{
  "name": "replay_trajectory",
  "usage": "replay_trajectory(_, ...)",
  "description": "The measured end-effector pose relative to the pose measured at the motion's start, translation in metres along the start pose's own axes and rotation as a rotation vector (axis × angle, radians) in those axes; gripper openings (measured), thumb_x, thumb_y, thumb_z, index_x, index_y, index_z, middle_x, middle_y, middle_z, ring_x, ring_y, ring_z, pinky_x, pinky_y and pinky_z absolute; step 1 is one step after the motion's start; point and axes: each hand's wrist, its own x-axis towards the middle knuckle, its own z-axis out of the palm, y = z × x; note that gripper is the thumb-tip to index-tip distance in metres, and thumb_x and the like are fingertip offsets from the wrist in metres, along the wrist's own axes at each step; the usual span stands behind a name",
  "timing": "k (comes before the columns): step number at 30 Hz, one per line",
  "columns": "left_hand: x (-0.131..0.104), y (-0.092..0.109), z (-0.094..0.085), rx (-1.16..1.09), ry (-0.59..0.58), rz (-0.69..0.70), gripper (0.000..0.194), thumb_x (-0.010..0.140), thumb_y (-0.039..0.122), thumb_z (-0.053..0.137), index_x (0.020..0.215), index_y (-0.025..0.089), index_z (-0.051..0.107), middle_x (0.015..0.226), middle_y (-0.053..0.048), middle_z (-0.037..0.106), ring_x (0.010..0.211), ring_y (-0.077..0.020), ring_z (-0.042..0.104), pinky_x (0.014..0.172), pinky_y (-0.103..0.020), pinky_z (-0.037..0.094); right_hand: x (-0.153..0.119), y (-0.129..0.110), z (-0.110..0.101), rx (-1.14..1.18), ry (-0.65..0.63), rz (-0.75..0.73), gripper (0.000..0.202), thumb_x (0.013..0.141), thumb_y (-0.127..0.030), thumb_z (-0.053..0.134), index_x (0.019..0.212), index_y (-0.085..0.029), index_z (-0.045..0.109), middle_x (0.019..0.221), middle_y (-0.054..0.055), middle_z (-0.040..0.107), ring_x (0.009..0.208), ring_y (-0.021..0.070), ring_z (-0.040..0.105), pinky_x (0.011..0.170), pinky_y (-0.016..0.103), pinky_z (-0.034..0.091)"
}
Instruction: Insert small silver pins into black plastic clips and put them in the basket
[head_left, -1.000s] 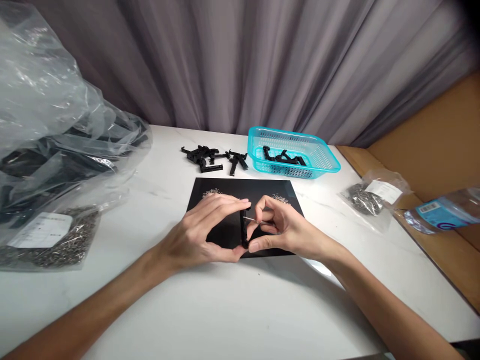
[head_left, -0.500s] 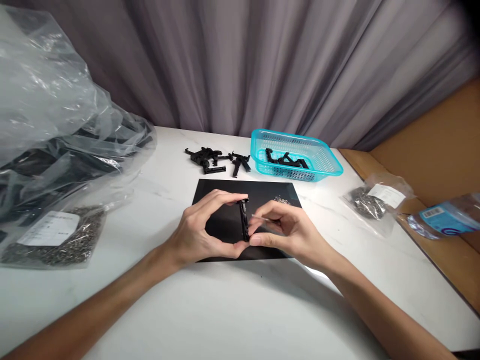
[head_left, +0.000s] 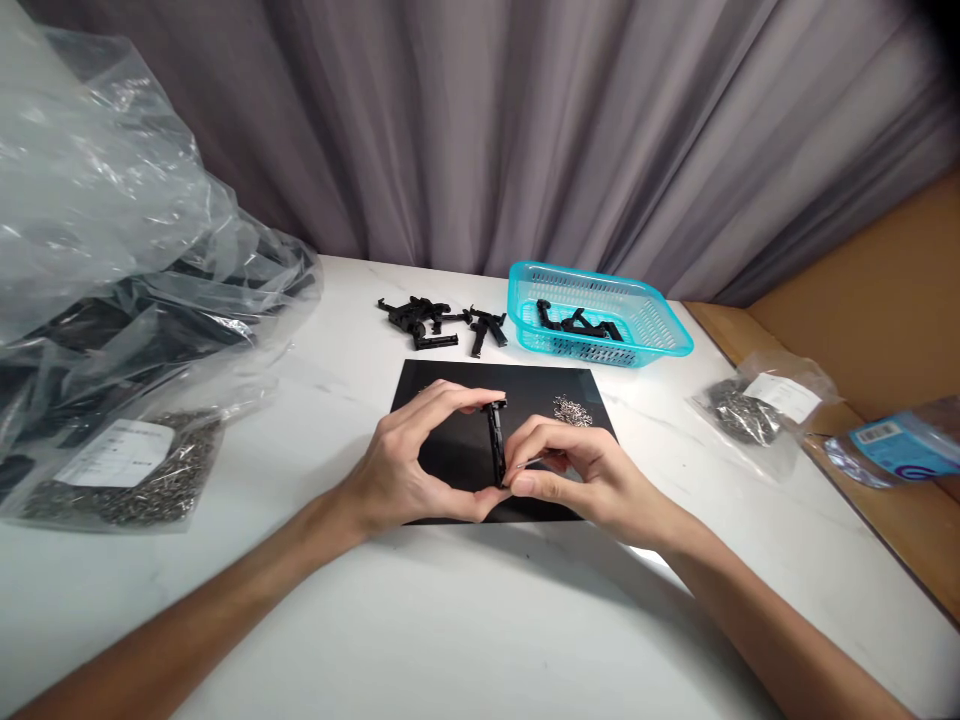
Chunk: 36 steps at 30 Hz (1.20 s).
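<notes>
Between the thumb and fingertips of my left hand (head_left: 409, 465) stands a long, narrow black plastic part (head_left: 496, 445), held nearly upright by its two ends. My right hand (head_left: 574, 470) is closed at the part's lower right side, thumb and fingers pinched together. A thin metal piece (head_left: 520, 463) shows at those fingertips; its kind is too small to make out. Both hands are above a black mat (head_left: 465, 375). On the mat, beyond my right hand, lies a small heap of shiny metal pieces (head_left: 572, 411).
Several black plastic parts (head_left: 424, 320) lie behind the mat. More sit in a blue basket (head_left: 660, 340). Bags of small metal pieces lie left (head_left: 150, 480) and right (head_left: 750, 410). Large clear plastic (head_left: 150, 220) covers the left side; a blue-labelled package (head_left: 892, 445) is far right.
The view has shifted slightly, so most things appear a little further right. My right fingertips have closed in on the lower end of the black part, and less of the thin metal piece shows.
</notes>
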Motion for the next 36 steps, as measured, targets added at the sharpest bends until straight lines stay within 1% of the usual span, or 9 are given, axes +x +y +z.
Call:
replay_trajectory(5,-0.001,0.001,0.001,0.001,-0.052,0.033,0.063,0.067,0.023,0.085,0.126,0.015,0.064,0.103,-0.010,0.074,0.091,-0.0259,0.071,0.081,-0.041,0.061,0.001,-0.005,-0.008,-0.011,-0.107,0.042,0.012,0.095,-0.033,0.072,0.092,-0.022,0.076,0.098,0.004,0.070,0.093,0.0177,0.064,0.083,0.032,0.049)
replay_trajectory(12,-0.005,-0.004,0.003,0.047,-0.059,0.067,0.061,0.070,0.021,0.081,0.127,0.013,0.062,0.099,-0.011,0.072,0.090,-0.0270,0.070,0.080,-0.044,0.060,0.003,0.008,-0.002,0.105,-0.040,0.141,0.019,0.087,-0.037,0.081,0.085,-0.019,0.075,0.094,0.002,0.071,0.089,0.0167,0.066,0.083,0.031,0.049)
replay_trajectory(17,-0.008,-0.008,0.005,0.055,-0.066,0.094,0.062,0.070,0.019,0.082,0.128,0.012,0.062,0.098,-0.011,0.072,0.089,-0.0266,0.070,0.083,-0.044,0.060,0.003,0.013,0.001,0.098,-0.030,0.170,0.021,0.084,-0.039,0.083,0.083,-0.019,0.075,0.093,0.002,0.072,0.088,0.0169,0.067,0.080,0.030,0.047)
replay_trajectory(23,-0.007,-0.007,0.005,0.048,-0.050,0.006,0.060,0.067,0.023,0.083,0.123,0.014,0.064,0.097,-0.009,0.072,0.085,-0.0240,0.069,0.078,-0.040,0.060,0.002,0.005,-0.003,0.038,-0.017,0.162,0.017,0.090,-0.037,0.078,0.088,-0.020,0.074,0.093,0.001,0.073,0.086,0.0152,0.064,0.077,0.028,0.046)
replay_trajectory(27,-0.005,-0.004,0.003,0.004,-0.061,-0.057,0.063,0.067,0.023,0.085,0.126,0.015,0.064,0.104,-0.009,0.073,0.091,-0.0234,0.070,0.082,-0.038,0.060,0.001,0.003,-0.008,0.057,-0.045,0.139,0.019,0.095,-0.039,0.072,0.097,-0.020,0.074,0.096,0.003,0.073,0.088,0.0168,0.064,0.077,0.029,0.047)
replay_trajectory(30,-0.005,-0.003,0.003,-0.016,-0.062,-0.078,0.064,0.067,0.026,0.088,0.126,0.015,0.063,0.106,-0.009,0.073,0.093,-0.0233,0.070,0.084,-0.038,0.060,0.000,0.003,-0.011,0.000,0.053,0.061,0.023,0.103,-0.038,0.060,0.099,-0.020,0.074,0.097,0.003,0.071,0.091,0.0165,0.064,0.083,0.030,0.048)
replay_trajectory(32,-0.005,-0.003,0.003,-0.030,-0.062,-0.092,0.064,0.068,0.027,0.088,0.126,0.016,0.063,0.106,-0.009,0.073,0.093,-0.0230,0.069,0.085,-0.039,0.060,0.000,0.001,-0.011,-0.080,0.128,0.017,0.033,0.108,-0.037,0.048,0.098,-0.021,0.075,0.097,0.003,0.069,0.093,0.0155,0.063,0.087,0.029,0.048)
replay_trajectory(34,-0.006,-0.003,0.003,-0.045,-0.067,-0.113,0.065,0.068,0.027,0.088,0.127,0.016,0.063,0.108,-0.009,0.073,0.094,-0.0228,0.069,0.085,-0.039,0.060,0.000,0.000,-0.011,-0.146,0.137,0.009,0.037,0.110,-0.036,0.043,0.100,-0.022,0.076,0.099,0.003,0.069,0.094,0.0156,0.064,0.088,0.029,0.048)
replay_trajectory(36,-0.007,-0.005,0.003,-0.068,-0.076,-0.152,0.067,0.067,0.028,0.089,0.128,0.016,0.063,0.111,-0.009,0.073,0.096,-0.0232,0.069,0.086,-0.038,0.060,-0.001,-0.002,-0.011,-0.228,0.106,0.022,0.028,0.108,-0.034,0.050,0.105,-0.023,0.075,0.101,0.003,0.070,0.094,0.0163,0.064,0.082,0.029,0.049)
